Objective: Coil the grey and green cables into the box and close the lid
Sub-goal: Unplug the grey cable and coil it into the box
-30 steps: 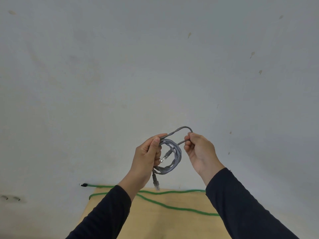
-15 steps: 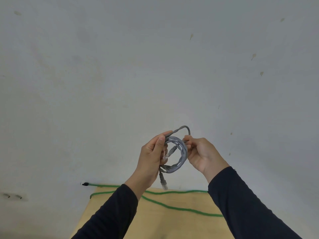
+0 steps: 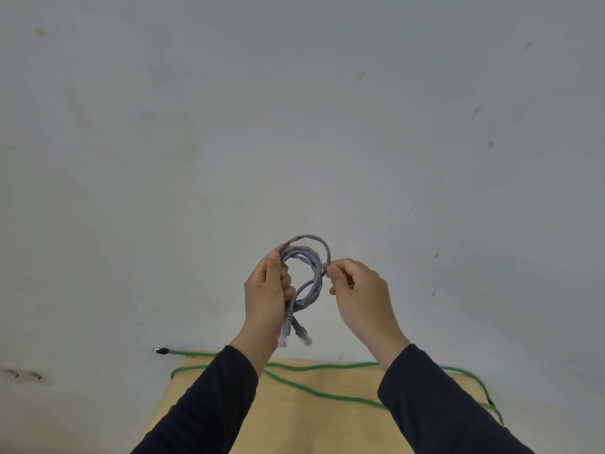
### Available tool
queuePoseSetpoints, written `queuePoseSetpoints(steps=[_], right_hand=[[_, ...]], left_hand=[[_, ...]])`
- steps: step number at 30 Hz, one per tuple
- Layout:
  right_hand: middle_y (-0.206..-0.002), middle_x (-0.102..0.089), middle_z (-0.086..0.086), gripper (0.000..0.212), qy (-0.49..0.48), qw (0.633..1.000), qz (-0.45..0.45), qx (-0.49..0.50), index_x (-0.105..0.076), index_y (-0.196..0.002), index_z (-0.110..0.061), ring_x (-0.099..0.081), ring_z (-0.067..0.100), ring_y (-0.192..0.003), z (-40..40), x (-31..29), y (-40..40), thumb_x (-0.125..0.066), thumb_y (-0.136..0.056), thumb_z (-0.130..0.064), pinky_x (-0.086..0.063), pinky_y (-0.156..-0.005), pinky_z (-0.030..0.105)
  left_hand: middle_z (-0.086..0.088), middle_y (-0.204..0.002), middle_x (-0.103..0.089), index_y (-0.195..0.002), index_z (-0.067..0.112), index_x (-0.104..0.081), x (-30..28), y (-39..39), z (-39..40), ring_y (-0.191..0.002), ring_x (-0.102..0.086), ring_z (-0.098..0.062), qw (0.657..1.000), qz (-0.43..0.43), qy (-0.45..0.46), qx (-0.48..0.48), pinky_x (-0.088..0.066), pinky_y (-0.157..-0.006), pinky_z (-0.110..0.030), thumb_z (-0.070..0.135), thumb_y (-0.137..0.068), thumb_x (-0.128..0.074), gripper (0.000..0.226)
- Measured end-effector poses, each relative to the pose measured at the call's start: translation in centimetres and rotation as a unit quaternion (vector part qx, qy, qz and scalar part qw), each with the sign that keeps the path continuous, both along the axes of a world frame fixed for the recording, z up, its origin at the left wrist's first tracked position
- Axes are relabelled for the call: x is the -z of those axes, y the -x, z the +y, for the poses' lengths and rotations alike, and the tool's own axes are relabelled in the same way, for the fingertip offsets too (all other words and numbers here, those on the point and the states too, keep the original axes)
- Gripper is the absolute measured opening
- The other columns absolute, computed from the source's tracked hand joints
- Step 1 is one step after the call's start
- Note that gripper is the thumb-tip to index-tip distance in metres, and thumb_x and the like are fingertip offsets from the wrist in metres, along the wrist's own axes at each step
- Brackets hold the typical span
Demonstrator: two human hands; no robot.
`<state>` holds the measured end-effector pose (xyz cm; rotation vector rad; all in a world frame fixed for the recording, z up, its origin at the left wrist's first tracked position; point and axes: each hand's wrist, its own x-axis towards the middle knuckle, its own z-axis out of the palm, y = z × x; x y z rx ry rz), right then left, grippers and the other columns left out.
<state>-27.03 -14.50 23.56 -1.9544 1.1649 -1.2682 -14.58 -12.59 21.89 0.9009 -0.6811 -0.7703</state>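
The grey cable (image 3: 312, 273) is wound into a small coil held up in front of the wall. My left hand (image 3: 266, 290) grips the coil's left side, and both plug ends hang below that hand. My right hand (image 3: 358, 290) pinches the outer loop at the coil's right side between thumb and fingers. The green cable (image 3: 314, 391) lies loose in long curves across the light wooden table (image 3: 311, 421), one dark plug end hanging off the table's far left corner. No box is in view.
A plain grey-white wall (image 3: 294, 126) fills most of the view behind the hands. A wall socket (image 3: 26, 375) sits low at the left. Both forearms wear dark sleeves.
The coil has been turned and both plug ends now hang below my left hand. My right hand has shifted from the coil's top loop to its right side.
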Motion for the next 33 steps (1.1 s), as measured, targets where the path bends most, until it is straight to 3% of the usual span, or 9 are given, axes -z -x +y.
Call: queuePoseSetpoints(steps=[2, 4, 9, 12, 15, 18, 22, 27, 33], right_hand=[[-0.090, -0.054, -0.001, 0.020, 0.148, 0.988, 0.017, 0.029, -0.060, -0.108, -0.013, -0.050, -0.001, -0.074, 0.6, 0.6, -0.1, -0.049, -0.091, -0.013, -0.037, -0.067, 0.002], [-0.091, -0.047, 0.000, 0.034, 0.269, 0.962, 0.041, -0.018, -0.055, -0.116, -0.012, -0.047, 0.000, -0.077, 1.1, 0.9, 0.0, -0.051, -0.082, -0.007, -0.038, -0.068, 0.005], [-0.085, -0.055, 0.007, 0.039, 0.421, 0.873, 0.219, -0.114, -0.063, -0.109, -0.012, -0.046, 0.016, -0.074, 1.4, 2.0, -0.3, -0.060, -0.072, -0.001, -0.042, -0.061, 0.021], [-0.080, -0.057, 0.007, 0.015, 0.443, 0.863, 0.221, -0.099, -0.067, -0.091, -0.010, -0.045, 0.019, -0.072, 0.9, 2.0, -0.7, -0.059, -0.078, -0.007, -0.043, -0.057, 0.027], [-0.079, -0.060, 0.006, 0.007, 0.455, 0.858, 0.212, -0.106, -0.066, -0.079, -0.008, -0.048, 0.022, -0.069, 0.7, 2.0, -1.2, -0.059, -0.080, -0.005, -0.046, -0.057, 0.031], [-0.081, -0.065, 0.004, 0.010, 0.434, 0.862, 0.202, -0.168, -0.066, -0.083, -0.007, -0.052, 0.021, -0.073, 0.8, 1.7, -1.2, -0.058, -0.087, -0.012, -0.047, -0.068, 0.027], [-0.081, -0.065, 0.001, 0.007, 0.370, 0.880, 0.183, -0.236, -0.066, -0.083, -0.007, -0.047, 0.014, -0.079, 1.9, 1.3, -0.9, -0.062, -0.087, -0.011, -0.036, -0.076, 0.013], [-0.082, -0.065, -0.001, 0.014, 0.309, 0.892, 0.198, -0.262, -0.063, -0.083, -0.009, -0.047, 0.015, -0.082, 1.6, 1.3, -0.4, -0.055, -0.090, -0.019, -0.042, -0.072, 0.020], [-0.081, -0.061, -0.003, 0.011, 0.252, 0.915, 0.216, -0.230, -0.062, -0.080, -0.013, -0.042, 0.013, -0.082, 0.7, 2.0, -0.8, -0.058, -0.086, -0.022, -0.039, -0.072, 0.022]], left_hand=[[0.003, -0.061, -0.030, -0.102, 0.016, -0.068, -0.2, -0.2, 0.1, -0.045, -0.025, -0.005, 1.000, 0.003, 0.001, 0.002, -0.025, -0.037, -0.014, 0.023, -0.099, -0.040, 0.029], [0.003, -0.061, -0.031, -0.102, 0.014, -0.068, -0.3, -0.4, 0.3, -0.045, -0.025, -0.006, 1.000, 0.010, 0.004, 0.003, -0.025, -0.038, -0.015, 0.023, -0.099, -0.040, 0.030], [0.006, -0.058, -0.033, -0.102, 0.019, -0.070, -0.4, -0.7, 0.5, -0.047, -0.027, -0.009, 1.000, 0.009, -0.003, 0.005, -0.029, -0.041, -0.017, 0.025, -0.098, -0.042, 0.029], [0.005, -0.059, -0.031, -0.099, 0.020, -0.070, -0.4, -0.7, 0.3, -0.047, -0.024, -0.009, 1.000, 0.013, -0.004, 0.004, -0.026, -0.040, -0.018, 0.024, -0.098, -0.041, 0.029], [0.005, -0.058, -0.032, -0.097, 0.021, -0.070, -0.4, -0.6, 0.1, -0.045, -0.026, -0.007, 1.000, 0.010, -0.009, 0.005, -0.026, -0.039, -0.017, 0.024, -0.099, -0.040, 0.030], [0.004, -0.059, -0.034, -0.099, 0.019, -0.070, -0.3, -0.7, -0.2, -0.045, -0.027, -0.007, 1.000, 0.012, -0.011, -0.007, -0.027, -0.039, -0.016, 0.025, -0.099, -0.040, 0.030], [0.003, -0.064, -0.033, -0.107, 0.009, -0.064, -0.6, -2.6, -1.1, -0.045, -0.027, -0.005, 0.997, 0.065, 0.001, -0.038, -0.026, -0.038, -0.015, 0.022, -0.100, -0.038, 0.030], [0.003, -0.065, -0.033, -0.097, 0.017, -0.065, -1.1, -3.8, -1.6, -0.047, -0.026, -0.005, 0.995, 0.086, 0.036, -0.040, -0.026, -0.039, -0.014, 0.020, -0.100, -0.037, 0.029], [0.005, -0.066, -0.034, -0.102, 0.019, -0.062, -1.3, -3.2, -1.7, -0.045, -0.028, -0.004, 0.991, 0.116, 0.066, 0.003, -0.029, -0.041, -0.013, 0.021, -0.101, -0.033, 0.029]])
